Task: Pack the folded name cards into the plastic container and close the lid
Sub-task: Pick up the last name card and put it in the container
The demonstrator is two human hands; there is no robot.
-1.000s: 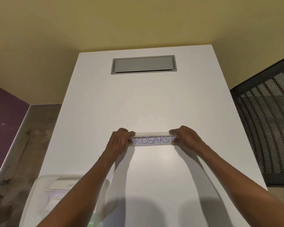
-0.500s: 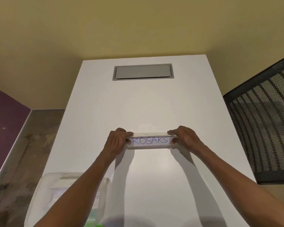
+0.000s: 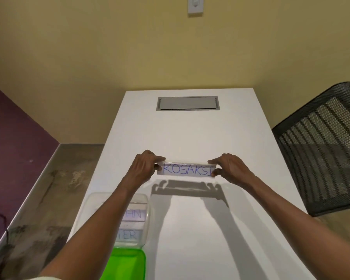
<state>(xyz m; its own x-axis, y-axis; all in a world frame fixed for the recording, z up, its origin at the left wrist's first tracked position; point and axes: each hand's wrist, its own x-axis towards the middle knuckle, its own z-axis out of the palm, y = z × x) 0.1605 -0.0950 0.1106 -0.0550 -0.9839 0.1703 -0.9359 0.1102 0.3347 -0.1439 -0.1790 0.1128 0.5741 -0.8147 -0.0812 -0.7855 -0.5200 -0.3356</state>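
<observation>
Both hands, left hand (image 3: 142, 168) and right hand (image 3: 229, 168), pinch the name card (image 3: 187, 170) ends.

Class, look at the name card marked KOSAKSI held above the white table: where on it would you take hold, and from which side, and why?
Grip the KOSAKSI card at its two short ends, coming in from left and right, as the left hand and right hand do here. It is long, narrow and thin, so end pinches probably keep it level and leave the writing uncovered.
</observation>
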